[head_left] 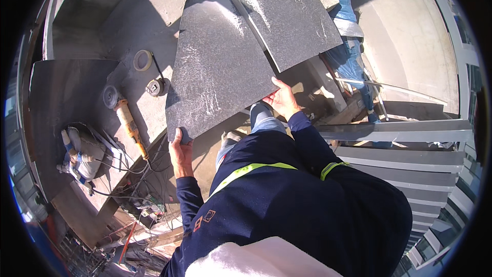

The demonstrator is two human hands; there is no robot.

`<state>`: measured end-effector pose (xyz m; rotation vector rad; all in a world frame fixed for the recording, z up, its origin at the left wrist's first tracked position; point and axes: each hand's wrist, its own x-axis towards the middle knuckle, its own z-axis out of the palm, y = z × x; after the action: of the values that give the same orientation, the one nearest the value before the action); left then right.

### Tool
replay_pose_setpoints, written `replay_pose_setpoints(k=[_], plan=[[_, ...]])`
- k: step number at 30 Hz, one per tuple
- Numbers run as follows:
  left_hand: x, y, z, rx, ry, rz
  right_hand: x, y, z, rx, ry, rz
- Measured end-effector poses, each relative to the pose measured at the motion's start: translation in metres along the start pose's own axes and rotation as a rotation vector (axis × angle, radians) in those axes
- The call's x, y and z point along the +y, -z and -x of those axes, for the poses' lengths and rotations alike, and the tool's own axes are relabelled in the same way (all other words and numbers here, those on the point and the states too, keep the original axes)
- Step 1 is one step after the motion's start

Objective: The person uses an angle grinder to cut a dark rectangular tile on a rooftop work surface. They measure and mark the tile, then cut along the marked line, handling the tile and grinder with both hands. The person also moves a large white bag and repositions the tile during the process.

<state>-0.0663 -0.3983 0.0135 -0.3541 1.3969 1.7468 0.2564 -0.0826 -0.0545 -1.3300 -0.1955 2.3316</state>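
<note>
- I see left fingers (178, 134) closed on the near-left corner of a dark-grey speckled flat slab (218, 66).
- My right fingers (278, 83) pinch its right corner.
- It stretches ahead of both.
- Yellow angle grinder (128, 120): left of left fingers.

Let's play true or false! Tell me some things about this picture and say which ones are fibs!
1. Both hands hold the same slab. True: the left hand and right hand grip the dark slab.
2. There's only one slab. False: another slab lies just right of it.
3. A tape roll lies left of the held slab. True.
4. The grinder is bright green. False: the grinder is yellow-orange.
5. The blue sheet is on the picture's left side. False: the blue sheet is right of both slabs' middles.
</note>
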Motion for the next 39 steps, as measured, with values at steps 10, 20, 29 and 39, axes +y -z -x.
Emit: replay_pose_setpoints(k=[10, 20, 29, 39], plan=[[0.007, 0.086, 0.123, -0.203, -0.100, -0.212, 0.040, -0.035, 0.044, 0.384, 0.367, 1.384], [0.005, 0.185, 0.296, -0.210, 0.030, -0.360, 0.166, 0.073, 0.217, 0.406, 0.488, 1.209], [-0.068, 0.184, 0.274, -0.025, 0.231, -0.296, 0.243, 0.269, 0.236, 0.505, 0.383, 1.258], [-0.226, 0.077, 0.115, -0.018, 0.327, -0.481, 0.212, 0.427, 0.115, 0.283, -0.023, 1.031]])
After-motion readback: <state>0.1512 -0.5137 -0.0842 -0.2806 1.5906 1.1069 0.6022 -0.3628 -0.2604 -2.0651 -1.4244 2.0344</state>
